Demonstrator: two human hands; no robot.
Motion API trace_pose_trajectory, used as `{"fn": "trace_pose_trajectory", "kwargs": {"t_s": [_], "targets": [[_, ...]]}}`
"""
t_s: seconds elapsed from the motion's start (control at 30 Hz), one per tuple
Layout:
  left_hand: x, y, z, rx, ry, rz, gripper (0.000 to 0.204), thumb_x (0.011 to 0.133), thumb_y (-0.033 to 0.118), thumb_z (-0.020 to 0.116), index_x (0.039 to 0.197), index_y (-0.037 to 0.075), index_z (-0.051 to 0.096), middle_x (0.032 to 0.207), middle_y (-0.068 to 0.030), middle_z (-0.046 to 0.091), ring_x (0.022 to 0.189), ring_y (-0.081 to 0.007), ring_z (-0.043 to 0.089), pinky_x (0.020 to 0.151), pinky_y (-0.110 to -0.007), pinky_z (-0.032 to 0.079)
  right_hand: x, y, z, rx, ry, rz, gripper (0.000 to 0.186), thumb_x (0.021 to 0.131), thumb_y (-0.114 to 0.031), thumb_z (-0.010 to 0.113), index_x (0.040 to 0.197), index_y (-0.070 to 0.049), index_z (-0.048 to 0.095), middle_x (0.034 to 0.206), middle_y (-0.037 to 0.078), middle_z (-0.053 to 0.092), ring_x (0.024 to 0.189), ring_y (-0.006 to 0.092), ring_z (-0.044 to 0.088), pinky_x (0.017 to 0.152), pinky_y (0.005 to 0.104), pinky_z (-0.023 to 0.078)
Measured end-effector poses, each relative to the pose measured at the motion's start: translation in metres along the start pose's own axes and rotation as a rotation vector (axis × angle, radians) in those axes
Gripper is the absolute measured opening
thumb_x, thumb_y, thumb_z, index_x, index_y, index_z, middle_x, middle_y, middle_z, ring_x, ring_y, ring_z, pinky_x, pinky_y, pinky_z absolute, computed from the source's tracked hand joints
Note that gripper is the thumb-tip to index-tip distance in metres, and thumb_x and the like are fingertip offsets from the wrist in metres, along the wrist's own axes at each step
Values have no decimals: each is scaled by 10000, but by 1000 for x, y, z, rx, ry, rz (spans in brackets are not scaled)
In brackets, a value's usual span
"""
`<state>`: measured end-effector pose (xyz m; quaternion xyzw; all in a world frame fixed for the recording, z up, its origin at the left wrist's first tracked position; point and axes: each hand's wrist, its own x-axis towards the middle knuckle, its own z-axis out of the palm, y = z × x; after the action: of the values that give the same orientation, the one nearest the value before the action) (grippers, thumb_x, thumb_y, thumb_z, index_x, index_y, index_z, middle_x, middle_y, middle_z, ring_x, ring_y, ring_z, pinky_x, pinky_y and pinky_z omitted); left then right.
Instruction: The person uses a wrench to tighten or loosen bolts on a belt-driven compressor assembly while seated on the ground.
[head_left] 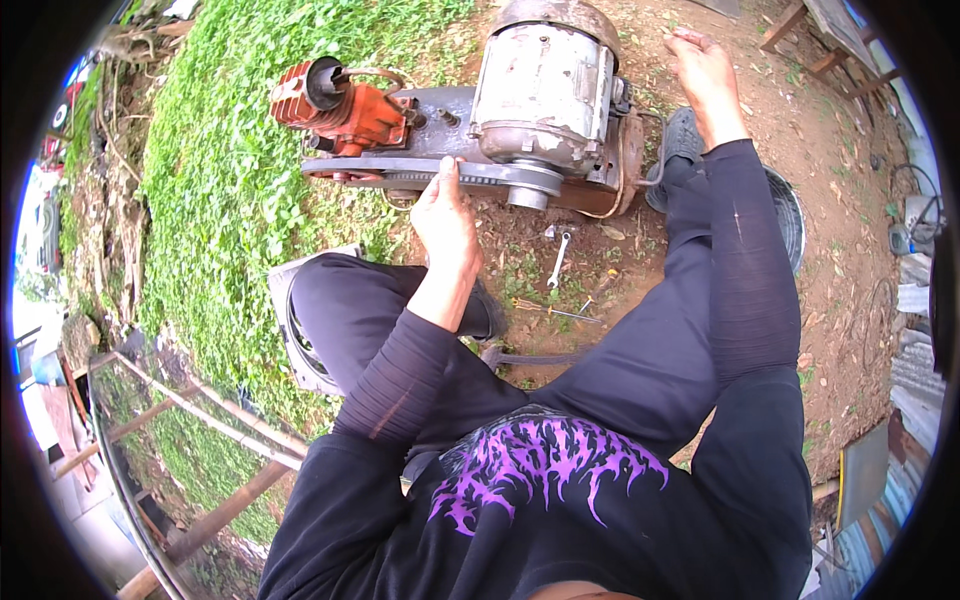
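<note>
My left hand (443,222) is closed on the black drive belt (395,168), which runs between an orange compressor pump (355,125) and a worn silver electric motor (530,100), both on a dark metal base (450,100). My right hand (708,85) is raised right of the motor, its fingers curled together; whatever they might hold is too small to make out. On the dirt below the motor lie an open-ended wrench (559,258), a screwdriver (535,305) and other small metal pieces.
My shoe (678,140) is beside the machine, near a bucket (790,230). Grass (220,150) spreads at left, above a bamboo frame (200,500). A metal item (290,300) lies under my left knee. A wooden bench (830,40) and corrugated sheets (905,420) line the right side.
</note>
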<state>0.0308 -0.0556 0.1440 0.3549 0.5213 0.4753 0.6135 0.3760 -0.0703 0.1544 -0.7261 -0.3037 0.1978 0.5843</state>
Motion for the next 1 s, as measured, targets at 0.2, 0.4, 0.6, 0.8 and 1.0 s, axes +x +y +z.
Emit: {"fn": "trace_pose_trajectory", "kwargs": {"t_s": [0.2, 0.4, 0.6, 0.8, 1.0], "targets": [[-15, -14, 14, 105, -66, -18, 257, 927, 296, 671, 1009, 54, 697, 602, 100, 385, 493, -20, 303, 456, -206, 219, 13, 18, -5, 70, -16, 3, 404, 857, -245, 657, 1166, 11, 613, 1060, 58, 675, 902, 117, 601, 793, 247, 468], [-17, -11, -1, -35, 39, 11, 219, 916, 264, 671, 1062, 101, 654, 670, 107, 413, 531, -8, 318, 450, -205, 212, 11, 28, -3, 92, 4, 54, 348, 852, -248, 673, 1090, 3, 637, 953, 38, 677, 788, 101, 591, 725, 268, 479], [5, -78, -48, 22, 124, -387, 281, 907, 309, 602, 1106, 112, 631, 721, 45, 435, 550, -83, 393, 455, -250, 288, 16, 22, -13, -151, 102, 25, 299, 836, -183, 658, 1036, 38, 682, 950, 134, 712, 872, 204, 666, 802, 317, 513], [27, -213, -62, 626, -231, -759, 254, 876, 222, 592, 1051, 65, 689, 938, -95, 691, 713, -233, 643, 544, -355, 484, -1, 9, -18, -108, 160, 69, 316, 850, -188, 651, 1079, 30, 642, 928, 115, 687, 839, 188, 640, 762, 305, 504], [37, -298, -79, 1444, -548, -366, 286, 814, 253, 650, 964, 16, 705, 1035, -245, 674, 1024, -356, 648, 894, -406, 506, -10, 1, -21, -161, 190, 12, 271, 864, -187, 632, 1021, 34, 639, 874, 105, 675, 801, 177, 631, 732, 307, 499]]}}
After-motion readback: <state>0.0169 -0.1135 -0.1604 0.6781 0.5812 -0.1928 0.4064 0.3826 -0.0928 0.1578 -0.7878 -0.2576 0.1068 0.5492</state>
